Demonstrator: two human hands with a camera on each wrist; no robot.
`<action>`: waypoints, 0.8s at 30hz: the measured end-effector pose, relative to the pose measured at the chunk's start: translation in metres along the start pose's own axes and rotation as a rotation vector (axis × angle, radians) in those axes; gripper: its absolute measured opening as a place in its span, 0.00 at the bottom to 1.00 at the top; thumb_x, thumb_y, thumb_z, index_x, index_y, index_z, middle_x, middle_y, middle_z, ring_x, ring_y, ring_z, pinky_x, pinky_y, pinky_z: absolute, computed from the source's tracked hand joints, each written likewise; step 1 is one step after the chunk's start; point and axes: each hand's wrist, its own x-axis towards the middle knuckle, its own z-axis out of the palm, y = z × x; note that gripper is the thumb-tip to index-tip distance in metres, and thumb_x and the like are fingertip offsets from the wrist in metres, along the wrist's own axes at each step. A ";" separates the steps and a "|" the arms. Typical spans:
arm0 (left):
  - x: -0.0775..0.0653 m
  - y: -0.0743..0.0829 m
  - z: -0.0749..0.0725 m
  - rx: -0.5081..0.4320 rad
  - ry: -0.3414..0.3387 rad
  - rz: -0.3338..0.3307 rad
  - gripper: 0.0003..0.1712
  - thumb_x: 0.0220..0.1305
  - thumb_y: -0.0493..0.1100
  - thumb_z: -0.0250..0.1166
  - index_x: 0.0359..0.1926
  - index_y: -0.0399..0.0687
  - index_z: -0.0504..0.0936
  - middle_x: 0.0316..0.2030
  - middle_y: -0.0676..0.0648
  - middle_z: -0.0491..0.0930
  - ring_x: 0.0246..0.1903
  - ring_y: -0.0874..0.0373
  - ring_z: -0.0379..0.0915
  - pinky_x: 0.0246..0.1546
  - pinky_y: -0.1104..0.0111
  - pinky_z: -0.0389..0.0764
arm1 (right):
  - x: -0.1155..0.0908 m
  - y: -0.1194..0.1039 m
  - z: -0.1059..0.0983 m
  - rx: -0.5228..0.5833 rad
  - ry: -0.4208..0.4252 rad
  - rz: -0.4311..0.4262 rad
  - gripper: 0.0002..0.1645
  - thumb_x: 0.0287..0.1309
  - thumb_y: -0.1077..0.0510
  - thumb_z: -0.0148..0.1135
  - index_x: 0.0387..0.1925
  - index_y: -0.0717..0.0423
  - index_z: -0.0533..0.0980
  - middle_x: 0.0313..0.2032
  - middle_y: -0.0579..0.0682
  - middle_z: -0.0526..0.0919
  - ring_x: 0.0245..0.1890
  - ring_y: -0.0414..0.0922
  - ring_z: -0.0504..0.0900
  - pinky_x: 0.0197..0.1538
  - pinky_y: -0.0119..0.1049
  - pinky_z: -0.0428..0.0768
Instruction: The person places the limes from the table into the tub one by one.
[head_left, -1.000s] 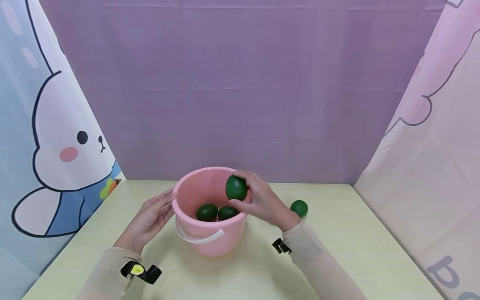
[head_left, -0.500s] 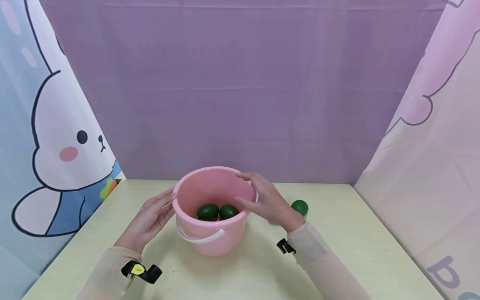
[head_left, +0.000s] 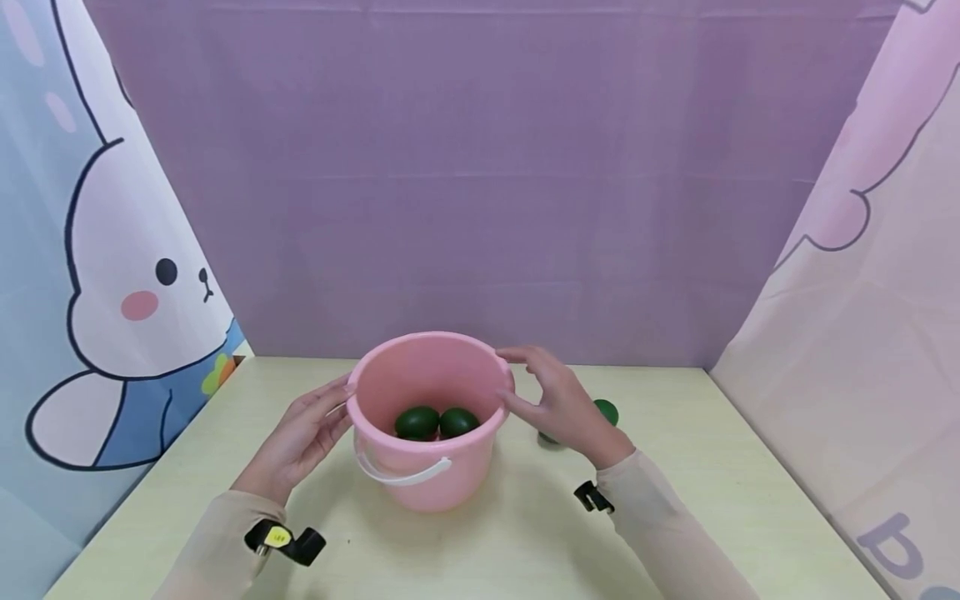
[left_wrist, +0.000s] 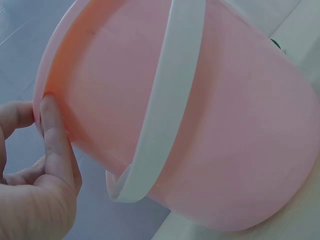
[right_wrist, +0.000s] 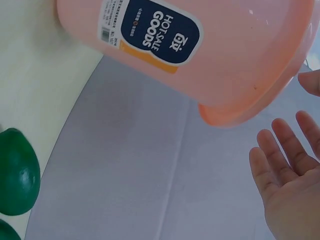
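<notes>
A pink bucket (head_left: 450, 475) stands on the table with its white handle (head_left: 405, 479) hanging at the front. Inside it two glossy dark green, egg-shaped fruits show, a left one (head_left: 416, 423) and a right one (head_left: 458, 422). My left hand (head_left: 296, 437) holds the left rim between thumb and fingers; the left wrist view shows the fingertips at the rim (left_wrist: 42, 85). At the opposite rim my right hand (head_left: 562, 408) has its fingers spread and relaxed, with nothing in them. In the right wrist view that hand (right_wrist: 295, 185) appears just off the rim.
Behind my right hand, a green fruit (head_left: 606, 412) lies on the pale table (head_left: 675, 483), partly hidden. Another dark green piece (head_left: 548, 439) peeks out under the hand. A purple cloth (head_left: 480, 183) rises at the back, with printed cloths on both sides.
My right hand has let go of the green fruit it held over the bucket, then drawn back rightward to the rim. The left hand keeps its place on the rim.
</notes>
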 end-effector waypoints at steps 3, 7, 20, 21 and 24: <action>0.000 0.000 0.000 0.002 0.003 0.005 0.37 0.71 0.49 0.65 0.74 0.43 0.63 0.57 0.53 0.76 0.51 0.62 0.77 0.56 0.73 0.78 | -0.004 0.001 -0.002 -0.010 0.007 0.005 0.30 0.61 0.57 0.70 0.64 0.55 0.73 0.60 0.51 0.77 0.62 0.44 0.73 0.62 0.46 0.78; -0.001 -0.001 -0.001 0.000 0.008 0.011 0.36 0.71 0.49 0.64 0.74 0.43 0.63 0.57 0.53 0.76 0.51 0.61 0.77 0.55 0.73 0.79 | -0.009 0.005 -0.004 -0.037 0.014 0.007 0.30 0.62 0.56 0.70 0.64 0.56 0.73 0.60 0.50 0.77 0.60 0.48 0.74 0.59 0.47 0.80; -0.001 -0.002 -0.002 -0.006 0.013 -0.001 0.38 0.71 0.50 0.65 0.75 0.44 0.62 0.59 0.53 0.75 0.52 0.61 0.77 0.56 0.73 0.78 | -0.035 0.026 -0.010 -0.095 -0.003 0.087 0.31 0.61 0.56 0.71 0.65 0.53 0.72 0.59 0.48 0.76 0.58 0.48 0.75 0.56 0.48 0.82; -0.002 -0.002 -0.002 -0.006 0.013 -0.002 0.38 0.71 0.50 0.65 0.75 0.44 0.62 0.59 0.53 0.75 0.52 0.61 0.77 0.56 0.73 0.78 | -0.036 0.027 -0.010 -0.100 -0.005 0.094 0.31 0.61 0.56 0.71 0.64 0.54 0.72 0.59 0.48 0.77 0.58 0.48 0.76 0.56 0.48 0.83; -0.002 -0.002 -0.002 -0.008 0.014 -0.004 0.38 0.71 0.50 0.65 0.75 0.44 0.62 0.59 0.53 0.75 0.52 0.62 0.77 0.56 0.73 0.78 | -0.041 0.029 -0.012 -0.106 -0.020 0.130 0.32 0.61 0.55 0.71 0.65 0.55 0.72 0.59 0.46 0.76 0.57 0.48 0.76 0.57 0.47 0.82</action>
